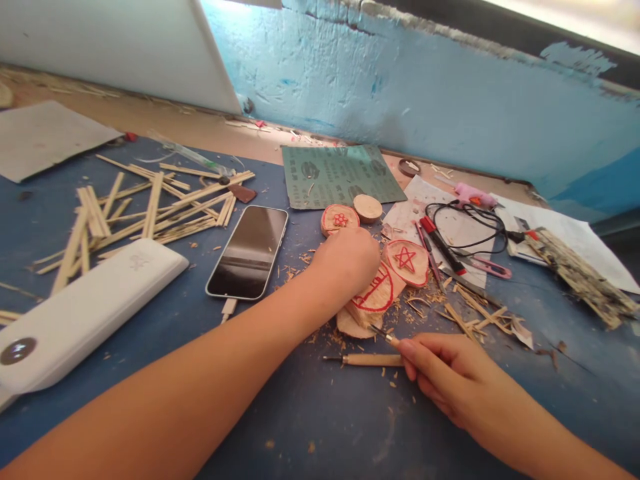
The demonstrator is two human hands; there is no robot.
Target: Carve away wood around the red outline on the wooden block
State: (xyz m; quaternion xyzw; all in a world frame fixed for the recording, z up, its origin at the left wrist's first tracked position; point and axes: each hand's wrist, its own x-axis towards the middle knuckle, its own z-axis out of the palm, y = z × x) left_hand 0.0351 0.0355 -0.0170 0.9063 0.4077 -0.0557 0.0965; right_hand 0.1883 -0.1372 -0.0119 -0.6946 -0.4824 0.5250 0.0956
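Note:
My left hand (347, 257) is closed on a wood slice (376, 293) with a red line design, its fingers mostly hidden behind the back of the hand. In my right hand (445, 373) is a wood carving tool (393, 340), whose metal tip meets the near edge of that slice. Beneath lies another pale wood piece (357, 325). A second carving tool (373, 360) rests on the table, its handle running to my right fingers. Close by are a slice with a red star (406, 262), one with a red flower (340, 219) and a plain round slice (368, 208).
Wood shavings surround the slices. Left are a phone (249, 253) with a cable, a white device (95, 313) and thin wooden sticks (155, 207). Sandpaper (340, 177) lies behind. To the right are a red marker (443, 245), a pink glue gun (473, 195) and bark (583, 273).

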